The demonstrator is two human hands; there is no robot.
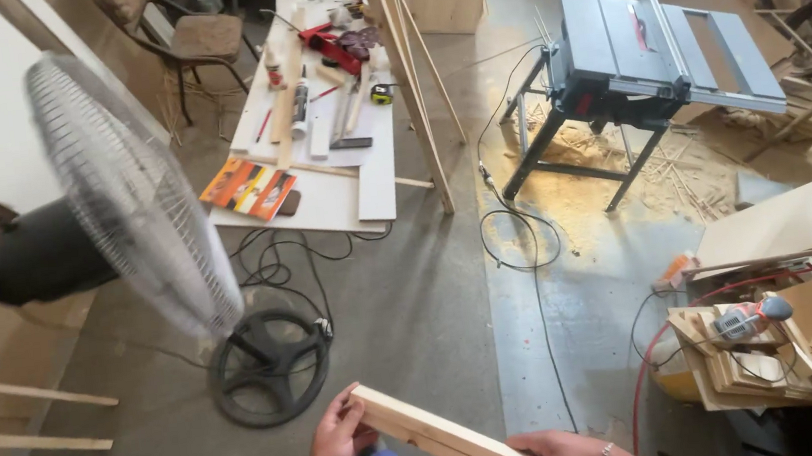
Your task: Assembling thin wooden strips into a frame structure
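So down at the bottom of the view both hands are on a pale wooden slat (443,437), a planed strip of light wood that runs on a slant from upper left to lower right, held out over the concrete floor (414,308) rather than resting on anything. The left hand (334,452) is wrapped around the upper end, fingers curled closed on the edge, and the right hand (571,454) grips the lower end, thumb across the top; there's a ring on one finger. Just up and left of the slat is a big pedestal fan (136,191), with its round black base (270,368) sitting on the floor pretty close to the left hand. Further back a white counter (328,201) is loaded with stuff: an orange and black box (248,187), a red tool (332,47), a yellow tape measure (381,93) and some sticks of wood. Off to the right, well away from the hands, stands a blue-grey table saw (654,51) on black legs with sawdust piled under it, and black cables snake across the floor between it and the counter. At the right edge there's a heap of plywood offcuts (790,338) with an orange power tool (752,317) lying on top.
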